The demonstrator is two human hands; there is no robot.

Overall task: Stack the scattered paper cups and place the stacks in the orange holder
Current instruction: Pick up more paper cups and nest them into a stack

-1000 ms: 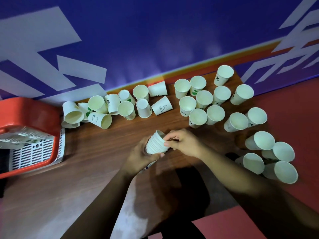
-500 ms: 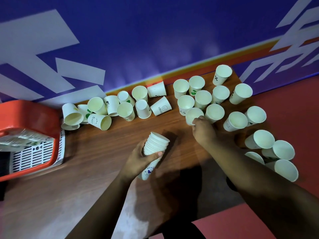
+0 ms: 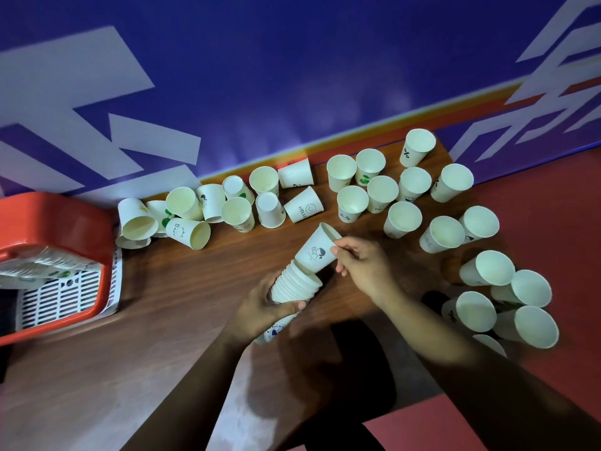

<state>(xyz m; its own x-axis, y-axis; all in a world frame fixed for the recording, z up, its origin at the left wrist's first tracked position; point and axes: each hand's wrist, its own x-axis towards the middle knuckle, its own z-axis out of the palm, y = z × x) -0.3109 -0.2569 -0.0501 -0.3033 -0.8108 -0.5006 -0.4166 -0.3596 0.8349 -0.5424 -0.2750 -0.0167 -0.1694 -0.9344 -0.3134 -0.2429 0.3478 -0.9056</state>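
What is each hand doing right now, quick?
Left hand: gripping the stack of cups.
Right hand: pinching a single cup near its rim, base at the stack's top.

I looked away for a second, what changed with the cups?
The right hand reached to the loose cups, took one cup and brought it back to the stack. The left hand kept its grip on the stack; the orange holder stayed put.

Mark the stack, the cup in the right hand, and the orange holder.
stack point(image 3: 294, 284): head view, on the nested rims.
cup point(image 3: 316, 252): head view, on its printed side.
orange holder point(image 3: 55, 219): head view, on its far wall.
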